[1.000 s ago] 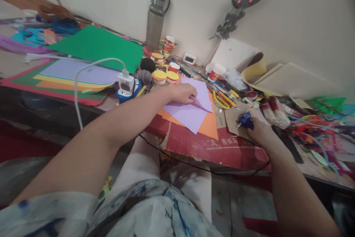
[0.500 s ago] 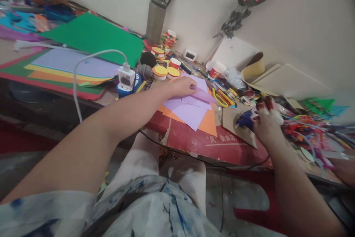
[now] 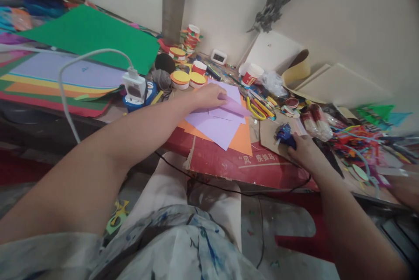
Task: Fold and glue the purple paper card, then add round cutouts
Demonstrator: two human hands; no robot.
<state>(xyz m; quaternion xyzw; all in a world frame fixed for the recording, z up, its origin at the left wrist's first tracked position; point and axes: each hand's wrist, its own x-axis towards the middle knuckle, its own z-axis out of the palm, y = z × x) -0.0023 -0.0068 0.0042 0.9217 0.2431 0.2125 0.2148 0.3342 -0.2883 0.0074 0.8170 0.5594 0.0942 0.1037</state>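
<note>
My left hand (image 3: 211,96) is closed on a sheet of purple paper (image 3: 236,106), which is bent up and folded over. Beneath it, more light purple paper (image 3: 225,136) lies on orange sheets (image 3: 244,141). On the right, my right hand (image 3: 303,149) grips a blue glue gun (image 3: 284,135) by its rear end, over a piece of brown cardboard (image 3: 268,136). A black cord (image 3: 294,186) sags along the table edge below that hand. Some of my right fingers are hidden behind the hand and the tool.
Yellow-handled scissors (image 3: 255,109) and pens lie right of the paper. Yellow-topped paper rolls (image 3: 180,80), a grey bottle (image 3: 173,7) and a white charger (image 3: 135,88) stand at left and back. Packs of cotton swabs (image 3: 317,122) lie beyond my right hand. Another person's arm (image 3: 406,188) shows at the right edge.
My right hand has drawn back slightly toward me, uncovering the cotton swab packs, and the glue gun has turned. My left hand keeps its hold on the purple paper. The view has shifted slightly.
</note>
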